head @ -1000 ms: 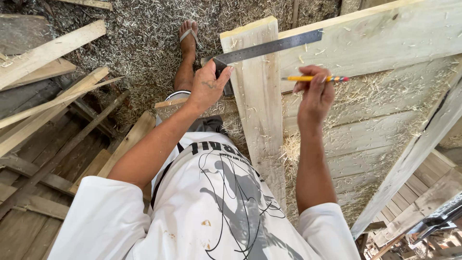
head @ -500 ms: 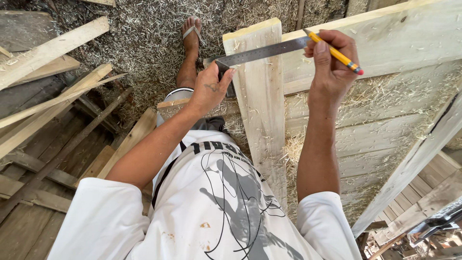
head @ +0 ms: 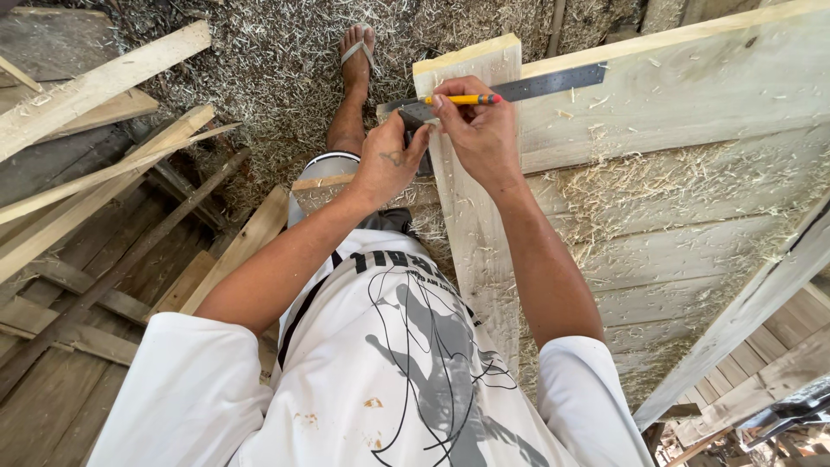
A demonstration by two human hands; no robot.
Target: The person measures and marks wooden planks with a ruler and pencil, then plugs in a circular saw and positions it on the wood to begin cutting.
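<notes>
A pale wooden plank runs away from me across a workbench. A metal try square lies across its far end, blade pointing right. My left hand grips the square's dark stock at the plank's left edge. My right hand holds a yellow pencil against the blade, its tip near the plank's left side. My white printed shirt fills the bottom of the view.
A wide board lies across the bench under the square, covered in shavings. Loose planks and sticks are piled at the left. My sandalled foot rests on a floor thick with shavings.
My right hand has come left along the square's blade, from the right side of the plank to its left part, with the pencil now laid flat against the blade. The left hand stays on the stock.
</notes>
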